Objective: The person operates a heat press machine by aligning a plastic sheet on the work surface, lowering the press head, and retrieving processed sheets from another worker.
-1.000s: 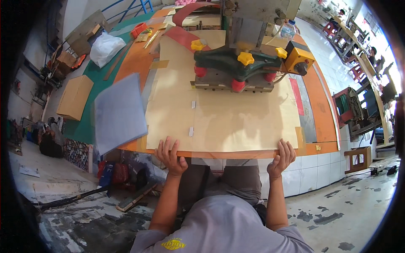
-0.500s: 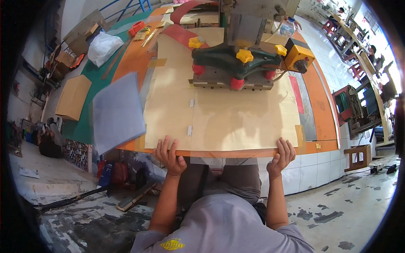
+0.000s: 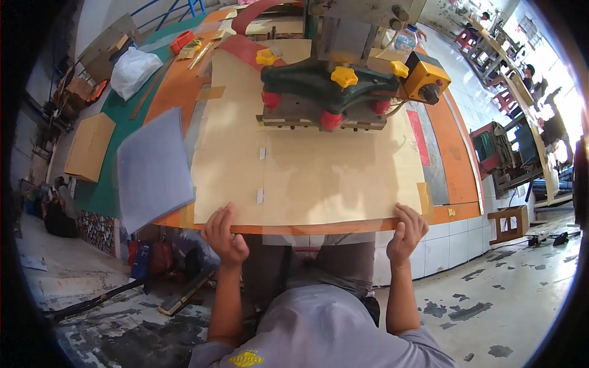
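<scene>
My left hand [image 3: 225,237] rests at the table's front edge. Its fingers reach up over the orange rim and the thumb stands apart. Farther right, my right hand [image 3: 406,234] lies at the same edge, fingers stretched onto the pale sheet's corner and thumb apart. Between them spreads a large cream sheet [image 3: 325,202] with two small white tabs [image 3: 260,196] on it. A strip of clear film [image 3: 294,240] hangs over the front rim; whether my fingers touch it I cannot tell. Above the sheet's far half is a press head [image 3: 331,86] with yellow knobs and red feet.
A stack of clear bluish plastic sheets [image 3: 155,168] overhangs the table's left front. Beyond it are a cardboard box [image 3: 90,147], a white plastic bag [image 3: 135,72] and a red holder [image 3: 181,42]. A yellow control box [image 3: 424,80] juts from the press. A wooden stool [image 3: 510,224] stands at right.
The view has shifted, moving the table and press leftward in the picture. My left hand's fingers have drawn closer together at the edge. My right hand stays near the right corner.
</scene>
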Motion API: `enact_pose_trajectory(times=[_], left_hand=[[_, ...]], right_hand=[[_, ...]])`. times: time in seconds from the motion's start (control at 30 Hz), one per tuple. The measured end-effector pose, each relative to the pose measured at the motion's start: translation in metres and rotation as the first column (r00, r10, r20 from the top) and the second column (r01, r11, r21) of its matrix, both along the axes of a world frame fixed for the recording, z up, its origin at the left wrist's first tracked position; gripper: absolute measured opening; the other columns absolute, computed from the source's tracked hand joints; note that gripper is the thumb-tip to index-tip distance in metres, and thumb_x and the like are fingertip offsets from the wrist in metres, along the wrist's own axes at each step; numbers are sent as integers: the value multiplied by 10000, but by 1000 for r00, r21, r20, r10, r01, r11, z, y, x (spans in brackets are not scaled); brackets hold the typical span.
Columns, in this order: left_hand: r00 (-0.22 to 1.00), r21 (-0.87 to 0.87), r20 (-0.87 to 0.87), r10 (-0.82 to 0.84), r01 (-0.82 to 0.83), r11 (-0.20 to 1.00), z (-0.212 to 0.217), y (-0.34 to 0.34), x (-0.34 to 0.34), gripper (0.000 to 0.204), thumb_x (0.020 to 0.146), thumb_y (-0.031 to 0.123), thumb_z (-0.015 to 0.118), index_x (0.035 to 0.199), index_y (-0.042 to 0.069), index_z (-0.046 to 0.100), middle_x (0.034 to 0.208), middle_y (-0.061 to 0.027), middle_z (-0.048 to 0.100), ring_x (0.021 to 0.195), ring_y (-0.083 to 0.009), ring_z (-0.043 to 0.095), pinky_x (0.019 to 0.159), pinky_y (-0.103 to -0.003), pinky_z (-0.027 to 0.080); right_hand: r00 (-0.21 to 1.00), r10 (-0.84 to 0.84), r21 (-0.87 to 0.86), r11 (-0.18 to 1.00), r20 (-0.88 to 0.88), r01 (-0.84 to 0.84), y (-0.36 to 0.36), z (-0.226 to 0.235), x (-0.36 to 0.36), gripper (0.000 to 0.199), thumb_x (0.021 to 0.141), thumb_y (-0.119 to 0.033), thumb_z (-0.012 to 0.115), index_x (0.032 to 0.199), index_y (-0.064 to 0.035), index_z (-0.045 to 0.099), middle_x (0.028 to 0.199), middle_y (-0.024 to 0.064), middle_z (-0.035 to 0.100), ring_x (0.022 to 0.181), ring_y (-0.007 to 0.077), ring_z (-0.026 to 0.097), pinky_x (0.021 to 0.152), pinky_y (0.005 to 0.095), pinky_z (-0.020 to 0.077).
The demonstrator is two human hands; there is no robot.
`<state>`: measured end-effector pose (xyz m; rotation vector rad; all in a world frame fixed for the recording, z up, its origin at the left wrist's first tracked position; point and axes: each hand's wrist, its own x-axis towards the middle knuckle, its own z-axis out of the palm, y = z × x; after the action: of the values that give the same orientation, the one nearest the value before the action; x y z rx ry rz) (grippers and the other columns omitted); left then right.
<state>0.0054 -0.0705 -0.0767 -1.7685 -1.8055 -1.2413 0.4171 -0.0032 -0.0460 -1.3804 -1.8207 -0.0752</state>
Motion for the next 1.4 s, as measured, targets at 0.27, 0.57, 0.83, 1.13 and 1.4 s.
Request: enact_pose_trajectory(times=[0.27, 0.57, 0.83, 1.13, 1.4], left_hand=[[986, -421, 129, -104, 149, 895, 79, 92, -36, 398, 965, 286, 686, 1276, 37, 669, 1251, -178, 675, 1232, -383, 591, 1079, -469, 421], [972, -629, 45, -229, 205, 750, 49, 214, -47, 531, 1045, 383, 591, 1460, 51, 601, 1715, -194, 285, 1599, -357, 234, 1297, -494, 194], [971, -624, 20, -236, 197, 756, 47, 217, -43, 488, 1025, 361, 616, 1481, 191, 621, 1733, -140, 280, 1615, -348, 204, 1297, -568, 123], [944, -632, 117, -308, 310, 710, 53, 214, -47, 456, 1027, 349, 608, 1469, 243, 633, 1728, -128, 281, 1608, -367, 208, 1285, -625, 118], [943, -615, 123, -310, 317, 722, 48, 214, -49, 456, 1028, 349, 611, 1475, 262, 629, 1729, -130, 276, 1612, -365, 201, 1286, -626, 116]], right_hand=[[986, 132, -323, 942, 100, -93, 113, 63, 9, 397, 997, -247, 685, 1349, -65, 653, 1473, 155, 586, 1410, 360, 500, 1179, 476, 354], [977, 208, -399, 900, 45, -173, 228, 14, -13, 535, 979, -324, 713, 1454, -106, 605, 1666, 191, 393, 1581, 388, 279, 1281, 550, 185], [967, 251, -414, 886, 46, -210, 216, 34, -11, 450, 959, -204, 700, 1404, -144, 662, 1617, 174, 459, 1557, 361, 339, 1287, 548, 153], [892, 333, -436, 784, -306, -442, 228, 20, 0, 413, 928, -144, 736, 1340, -130, 703, 1641, 176, 446, 1561, 375, 338, 1289, 538, 175], [957, 270, -423, 859, -108, -289, 215, 36, -6, 439, 891, -174, 759, 1326, -129, 722, 1580, 196, 516, 1490, 399, 437, 1245, 483, 309]])
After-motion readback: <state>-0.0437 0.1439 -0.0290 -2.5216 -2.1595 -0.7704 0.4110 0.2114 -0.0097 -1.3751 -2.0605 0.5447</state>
